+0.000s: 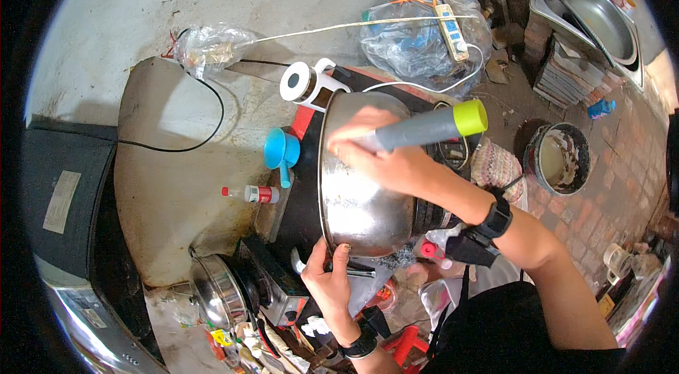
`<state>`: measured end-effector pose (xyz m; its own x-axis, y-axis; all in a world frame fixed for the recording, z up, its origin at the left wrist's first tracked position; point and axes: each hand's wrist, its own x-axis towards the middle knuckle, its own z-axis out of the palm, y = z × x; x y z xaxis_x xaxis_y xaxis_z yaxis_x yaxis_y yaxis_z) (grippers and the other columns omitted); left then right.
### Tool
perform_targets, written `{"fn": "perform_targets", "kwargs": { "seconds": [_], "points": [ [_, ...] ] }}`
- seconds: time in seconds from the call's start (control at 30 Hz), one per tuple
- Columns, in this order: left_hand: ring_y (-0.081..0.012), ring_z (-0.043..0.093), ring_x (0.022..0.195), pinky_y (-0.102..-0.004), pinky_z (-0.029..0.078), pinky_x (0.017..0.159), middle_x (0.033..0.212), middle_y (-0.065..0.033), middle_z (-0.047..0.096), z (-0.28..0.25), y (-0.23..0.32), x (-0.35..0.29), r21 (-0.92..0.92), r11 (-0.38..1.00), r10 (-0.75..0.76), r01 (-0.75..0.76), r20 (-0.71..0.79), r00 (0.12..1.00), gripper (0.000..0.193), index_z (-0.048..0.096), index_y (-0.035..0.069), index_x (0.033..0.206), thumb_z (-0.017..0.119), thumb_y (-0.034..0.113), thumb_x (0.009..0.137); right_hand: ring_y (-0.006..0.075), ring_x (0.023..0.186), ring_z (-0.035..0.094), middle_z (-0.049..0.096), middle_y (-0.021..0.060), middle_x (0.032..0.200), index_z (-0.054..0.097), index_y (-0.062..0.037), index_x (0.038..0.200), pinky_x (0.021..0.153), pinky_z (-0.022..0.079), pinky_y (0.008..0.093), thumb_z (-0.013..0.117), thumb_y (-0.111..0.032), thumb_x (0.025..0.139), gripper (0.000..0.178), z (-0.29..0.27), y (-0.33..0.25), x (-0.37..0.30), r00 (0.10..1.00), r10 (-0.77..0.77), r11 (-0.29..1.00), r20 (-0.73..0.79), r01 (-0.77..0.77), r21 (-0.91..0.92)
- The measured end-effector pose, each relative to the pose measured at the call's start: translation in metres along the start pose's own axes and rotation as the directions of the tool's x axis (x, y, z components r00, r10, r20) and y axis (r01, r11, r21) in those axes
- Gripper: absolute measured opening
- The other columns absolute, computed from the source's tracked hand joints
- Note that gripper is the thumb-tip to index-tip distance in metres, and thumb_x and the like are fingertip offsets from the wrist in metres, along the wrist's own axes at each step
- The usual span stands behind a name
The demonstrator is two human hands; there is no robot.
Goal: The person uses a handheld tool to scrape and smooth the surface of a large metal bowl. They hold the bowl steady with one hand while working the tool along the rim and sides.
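Observation:
A large shiny metal bowl (368,197) stands tilted on its side, its rim toward the left and its rounded outside toward me. My left hand (327,278) grips the bowl's lower rim, thumb against the outside. My right hand (375,154), blurred by motion, is closed round a thick grey handle with a lime-green end (431,126). That handle points to the right, across the upper part of the bowl. The tool's other end is hidden behind my fingers, so its kind does not show.
Left of the bowl are a blue dipper (281,147), a small red-capped bottle (260,194) and a white-handled jug (311,84). A lidded pot (219,289) stands lower left. Farther right are a bucket (559,158), a metal basin (601,24) and a power strip (453,33).

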<state>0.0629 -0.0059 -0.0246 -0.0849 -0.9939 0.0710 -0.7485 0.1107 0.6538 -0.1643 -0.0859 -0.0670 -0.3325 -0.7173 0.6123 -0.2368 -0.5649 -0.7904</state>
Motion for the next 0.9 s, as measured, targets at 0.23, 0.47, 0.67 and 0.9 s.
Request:
{"fn": "perform_targets", "kwargs": {
  "seconds": [0.23, 0.47, 0.67, 0.9],
  "points": [
    [-0.0153, 0.063, 0.081, -0.0315, 0.051, 0.08, 0.092, -0.0132, 0.073, 0.001, -0.006, -0.002, -0.057, 0.998, 0.017, -0.016, 0.012, 1.0, 0.027, 0.067, -0.005, 0.11, 0.071, 0.009, 0.087, 0.0251, 0.083, 0.062, 0.071, 0.0081, 0.089, 0.069, -0.0007, 0.088, 0.076, 0.048, 0.0376, 0.067, -0.01, 0.088, 0.01, 0.005, 0.007, -0.002, 0.992, -0.103, 0.993, -0.069, 0.099, -0.06],
    [-0.0107, 0.062, 0.088, -0.0264, 0.05, 0.081, 0.098, -0.0061, 0.071, 0.001, -0.013, -0.004, -0.053, 0.995, 0.081, -0.079, 0.039, 0.996, 0.027, 0.065, -0.007, 0.117, 0.066, 0.002, 0.091, 0.0257, 0.082, 0.061, 0.071, 0.0085, 0.088, 0.069, -0.001, 0.088, 0.076, 0.048, 0.0377, 0.066, -0.011, 0.089, 0.011, 0.006, 0.0, -0.006, 0.993, -0.056, 0.998, -0.104, 0.055, -0.013],
    [-0.0117, 0.062, 0.088, -0.0271, 0.05, 0.081, 0.098, -0.0074, 0.071, 0.001, -0.019, -0.01, -0.094, 0.994, 0.057, -0.054, 0.036, 0.998, 0.028, 0.064, -0.008, 0.117, 0.066, 0.003, 0.092, 0.0254, 0.078, 0.06, 0.068, 0.0044, 0.08, 0.066, -0.0061, 0.082, 0.073, 0.046, 0.039, 0.068, -0.013, 0.085, 0.008, 0.011, -0.001, -0.009, 0.989, -0.063, 0.998, -0.137, 0.062, -0.012],
    [-0.0192, 0.065, 0.081, -0.0337, 0.052, 0.079, 0.092, -0.0139, 0.071, -0.001, -0.045, -0.019, -0.076, 0.991, 0.114, -0.114, -0.008, 0.994, 0.027, 0.066, -0.006, 0.111, 0.07, 0.009, 0.088, 0.0264, 0.082, 0.06, 0.066, 0.0035, 0.078, 0.067, -0.0071, 0.083, 0.075, 0.045, 0.0393, 0.068, -0.013, 0.085, 0.006, 0.018, -0.016, -0.026, 0.982, -0.102, 0.992, -0.16, 0.089, -0.089]
  ]
}}
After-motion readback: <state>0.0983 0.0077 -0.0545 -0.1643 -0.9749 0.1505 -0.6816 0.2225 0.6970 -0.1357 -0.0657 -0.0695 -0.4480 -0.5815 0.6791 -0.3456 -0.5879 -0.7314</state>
